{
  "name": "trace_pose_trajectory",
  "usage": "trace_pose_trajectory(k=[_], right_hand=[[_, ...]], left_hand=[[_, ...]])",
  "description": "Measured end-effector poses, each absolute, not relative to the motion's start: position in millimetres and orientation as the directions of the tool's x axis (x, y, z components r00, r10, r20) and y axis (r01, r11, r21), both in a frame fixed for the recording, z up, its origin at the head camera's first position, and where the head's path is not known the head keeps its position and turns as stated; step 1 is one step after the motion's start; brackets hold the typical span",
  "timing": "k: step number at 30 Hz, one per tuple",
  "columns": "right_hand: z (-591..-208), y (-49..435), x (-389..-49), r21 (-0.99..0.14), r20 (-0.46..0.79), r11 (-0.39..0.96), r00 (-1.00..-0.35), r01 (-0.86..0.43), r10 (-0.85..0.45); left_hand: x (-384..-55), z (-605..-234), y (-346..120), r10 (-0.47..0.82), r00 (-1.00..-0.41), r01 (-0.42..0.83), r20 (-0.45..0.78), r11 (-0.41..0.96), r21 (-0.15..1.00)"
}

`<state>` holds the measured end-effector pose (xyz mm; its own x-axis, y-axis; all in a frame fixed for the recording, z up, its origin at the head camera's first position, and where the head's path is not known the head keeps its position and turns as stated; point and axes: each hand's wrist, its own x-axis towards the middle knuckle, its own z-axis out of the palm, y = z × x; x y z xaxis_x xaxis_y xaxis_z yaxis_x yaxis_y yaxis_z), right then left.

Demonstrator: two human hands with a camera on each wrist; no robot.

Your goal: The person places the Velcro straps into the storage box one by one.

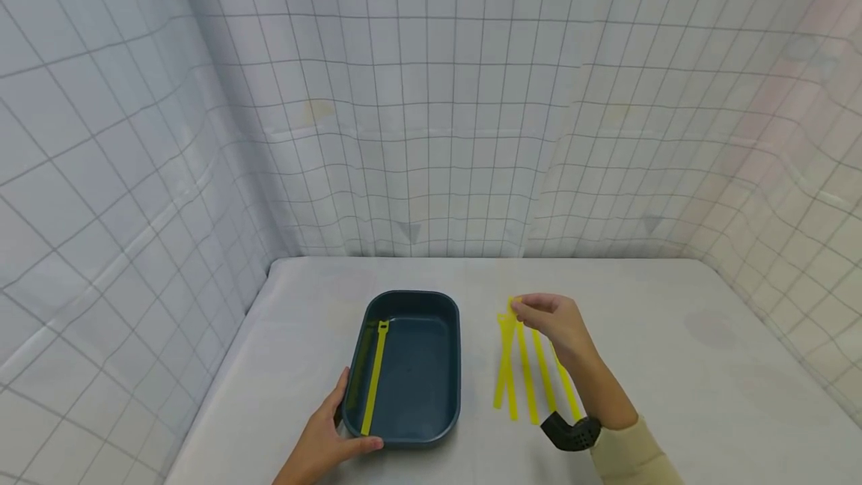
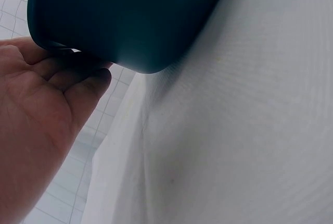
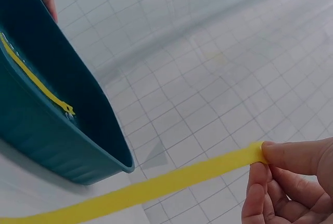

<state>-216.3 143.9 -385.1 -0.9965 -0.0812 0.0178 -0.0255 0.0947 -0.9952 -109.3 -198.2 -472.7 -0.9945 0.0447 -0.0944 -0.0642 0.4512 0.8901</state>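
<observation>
A dark teal rectangular tray with rounded corners stands on the table. One yellow cable strap with a slotted head lies lengthwise along its left side. My left hand holds the tray's near left corner, thumb at the front rim and fingers along the outer side; in the left wrist view the fingers lie against the tray. Between thumb and fingertips, my right hand pinches one end of another yellow cable strap, which hangs extended. Several more yellow cable straps lie side by side beneath that hand, partly hidden.
White cloth covers the table. Grid-patterned white curtains enclose it at the back and both sides. A black curved device sits on my right wrist.
</observation>
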Motion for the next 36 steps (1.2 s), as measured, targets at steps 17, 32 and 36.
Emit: trace_pose_trajectory(k=[17, 32, 36], right_hand=[[-328.1, 129.2, -223.7, -0.987, 0.145, 0.057, -0.984, -0.151, -0.105], [-324.4, 94.1, -223.7, -0.984, 0.169, -0.08, -0.97, -0.157, -0.176], [-334.3, 81.9, -225.1, -0.991, 0.124, -0.063, -0.975, -0.114, -0.187]], left_hand=[[-109.3, -471.6, -197.8, 0.045, -0.995, -0.062, -0.094, 0.475, 0.878], [-108.3, -470.9, -198.2, 0.035, -0.994, -0.078, -0.106, 0.464, 0.882], [-108.2, -471.5, -197.9, 0.035, -0.994, -0.074, -0.102, 0.47, 0.88]])
